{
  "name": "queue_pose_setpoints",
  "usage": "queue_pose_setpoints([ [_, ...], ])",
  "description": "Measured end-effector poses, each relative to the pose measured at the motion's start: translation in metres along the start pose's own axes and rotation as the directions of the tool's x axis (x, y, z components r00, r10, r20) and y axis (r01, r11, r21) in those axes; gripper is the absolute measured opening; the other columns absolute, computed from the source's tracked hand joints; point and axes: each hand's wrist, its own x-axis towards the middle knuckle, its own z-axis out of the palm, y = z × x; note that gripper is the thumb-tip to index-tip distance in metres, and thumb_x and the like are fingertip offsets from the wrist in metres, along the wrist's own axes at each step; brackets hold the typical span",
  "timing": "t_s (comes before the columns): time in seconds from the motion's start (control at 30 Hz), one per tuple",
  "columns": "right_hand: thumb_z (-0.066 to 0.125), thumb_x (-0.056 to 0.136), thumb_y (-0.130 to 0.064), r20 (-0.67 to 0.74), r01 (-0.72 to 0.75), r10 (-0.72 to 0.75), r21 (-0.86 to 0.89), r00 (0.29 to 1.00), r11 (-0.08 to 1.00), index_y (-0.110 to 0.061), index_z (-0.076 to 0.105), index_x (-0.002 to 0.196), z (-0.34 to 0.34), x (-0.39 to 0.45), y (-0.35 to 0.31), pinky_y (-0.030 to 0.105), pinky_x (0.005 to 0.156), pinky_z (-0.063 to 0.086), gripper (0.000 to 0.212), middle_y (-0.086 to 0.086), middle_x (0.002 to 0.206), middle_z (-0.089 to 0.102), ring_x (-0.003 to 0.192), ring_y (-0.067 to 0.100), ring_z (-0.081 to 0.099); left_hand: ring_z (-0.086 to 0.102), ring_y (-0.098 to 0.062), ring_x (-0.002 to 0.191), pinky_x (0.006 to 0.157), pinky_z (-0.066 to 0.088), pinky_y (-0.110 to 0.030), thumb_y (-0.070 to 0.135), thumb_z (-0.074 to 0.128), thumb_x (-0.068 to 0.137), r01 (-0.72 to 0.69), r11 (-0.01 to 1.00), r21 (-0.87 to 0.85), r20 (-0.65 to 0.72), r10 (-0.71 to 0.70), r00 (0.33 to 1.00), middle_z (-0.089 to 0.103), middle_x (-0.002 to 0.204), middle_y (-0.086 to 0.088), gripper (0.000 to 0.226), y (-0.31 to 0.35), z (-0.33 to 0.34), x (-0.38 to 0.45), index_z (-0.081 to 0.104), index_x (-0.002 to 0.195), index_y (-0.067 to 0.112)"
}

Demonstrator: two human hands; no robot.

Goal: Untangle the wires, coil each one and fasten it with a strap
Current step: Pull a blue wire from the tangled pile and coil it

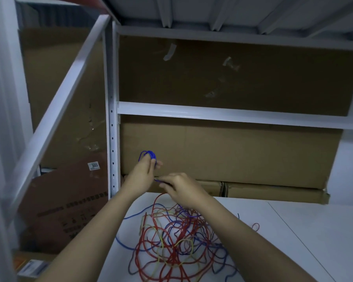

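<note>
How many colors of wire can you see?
3: blue, coiled in the left hand and in the tangle; red and yellow, both in the tangle. More may be hidden.

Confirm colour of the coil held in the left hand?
Blue. The coil in the left hand shows best in the head view.

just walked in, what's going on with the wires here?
A person is sorting a tangle of wires on a white table. The left hand holds a small blue coil raised in front of the cardboard box, and the right hand pinches the blue strand running from it. The red, yellow and remaining blue wires still lie knotted below. No strap is visible.
</note>
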Motion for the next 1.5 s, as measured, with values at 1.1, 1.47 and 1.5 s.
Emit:
queue_pose_setpoints([
  [1.1, 0.042, 0.101, -0.026, 0.053, -0.181, 0.182, -0.016, 0.982, 0.983, -0.014, 0.062, 0.105, -0.007, 0.002, 0.022, 0.034, 0.068, 0.042, 0.023, 0.007, 0.090, 0.065, 0.082, 0.025, 0.058, 0.035, -0.009, 0.048, 0.051, 0.035, -0.016, 0.016, 0.030, 0.102, 0.192, 0.410, -0.892, 0.214, 0.008, 0.977, 0.038, 0.052, 0.003, 0.031, 0.036, -0.012, -0.024, 0.052, 0.086, 0.001],
  [1.47, 0.035, 0.103, -0.026, 0.275, 0.144, -0.028, -0.409, 0.961, 0.901, -0.007, 0.049, 0.118, 0.015, -0.012, -0.010, 0.034, 0.057, 0.035, 0.028, 0.015, 0.098, 0.065, 0.085, 0.035, 0.060, 0.065, -0.001, 0.081, 0.082, 0.046, -0.011, 0.010, 0.028, 0.104, 0.101, 0.779, -0.619, 0.075, -0.070, 0.995, 0.068, 0.093, -0.001, 0.030, 0.009, 0.002, -0.013, 0.053, 0.116, -0.002],
  [1.5, 0.035, 0.104, -0.027, 0.254, 0.181, -0.079, -0.407, 0.964, 0.896, -0.006, 0.051, 0.113, 0.015, -0.013, -0.011, 0.035, 0.056, 0.033, 0.028, 0.015, 0.095, 0.065, 0.080, 0.034, 0.060, 0.064, 0.003, 0.082, 0.080, 0.043, -0.006, 0.010, 0.028, 0.105, 0.093, 0.837, -0.539, 0.089, -0.053, 0.995, 0.066, 0.097, 0.000, 0.032, 0.007, 0.003, -0.014, 0.054, 0.115, -0.005],
])
